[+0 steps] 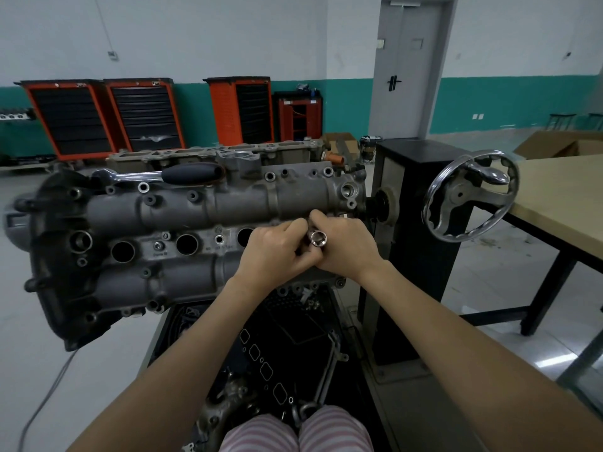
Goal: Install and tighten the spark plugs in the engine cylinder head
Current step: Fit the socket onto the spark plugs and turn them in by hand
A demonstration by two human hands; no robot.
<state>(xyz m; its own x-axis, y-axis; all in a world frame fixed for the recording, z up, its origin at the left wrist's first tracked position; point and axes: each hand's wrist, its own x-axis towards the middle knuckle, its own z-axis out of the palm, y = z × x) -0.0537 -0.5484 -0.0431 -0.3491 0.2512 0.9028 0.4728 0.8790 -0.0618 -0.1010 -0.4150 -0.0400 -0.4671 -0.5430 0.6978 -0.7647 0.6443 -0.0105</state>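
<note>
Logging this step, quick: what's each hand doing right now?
Left hand: fingers curled, steadying the socket.
Right hand: grips the socket, open end facing the camera.

Both hands held a chrome socket over the cylinder head.

The left hand (274, 252) and right hand (342, 246) met above the right end of the grey cylinder head (182, 210), fingers curled round a socket (317, 238) whose open end faced the camera. Three dark spark plug wells (186, 244) stood open to the left of the hands. A ratchet wrench (163, 173) with a black grip lay along the head's far edge. A chrome handwheel (470, 199) stood on the black stand (414, 197) at right.
</note>
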